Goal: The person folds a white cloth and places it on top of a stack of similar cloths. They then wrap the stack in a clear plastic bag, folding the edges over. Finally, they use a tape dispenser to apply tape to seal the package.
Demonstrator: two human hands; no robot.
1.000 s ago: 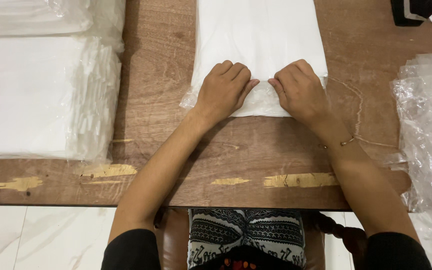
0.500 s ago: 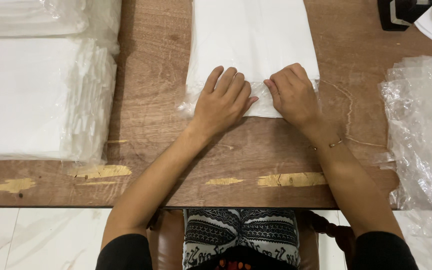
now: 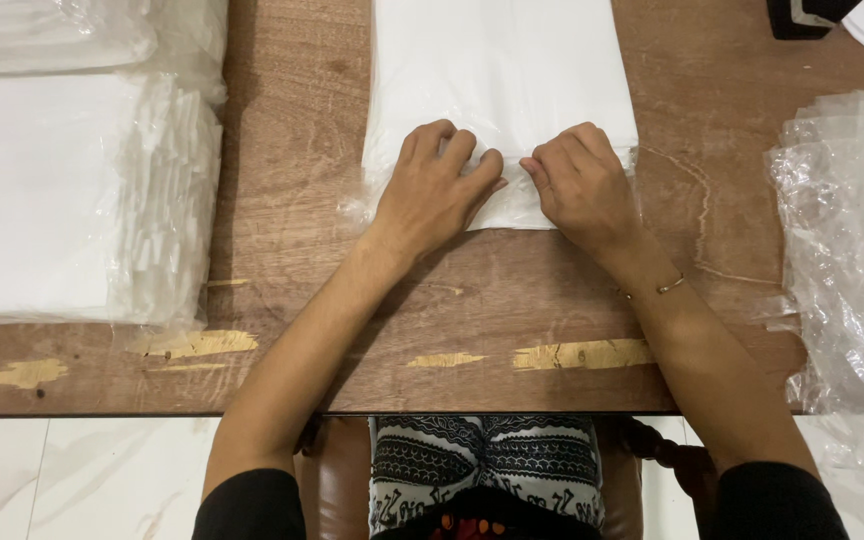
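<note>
A flat white folded item in a clear plastic bag lies on the brown wooden table, straight ahead of me. My left hand rests palm down on its near edge with the fingers curled and pressing. My right hand lies beside it on the same edge, fingers bent, with fingertips close to the left hand's. Both hands press the bag's near end flat against the table. A thin bracelet circles my right wrist.
A tall stack of white bagged items fills the table's left side. Crumpled clear plastic bags pile at the right edge. A dark object sits at the far right corner. The table's front edge has worn patches; a white tiled floor lies below.
My left hand's fingers have curled in from a flatter spread and both hands have shifted slightly along the bag's near edge. The bag itself stays in place.
</note>
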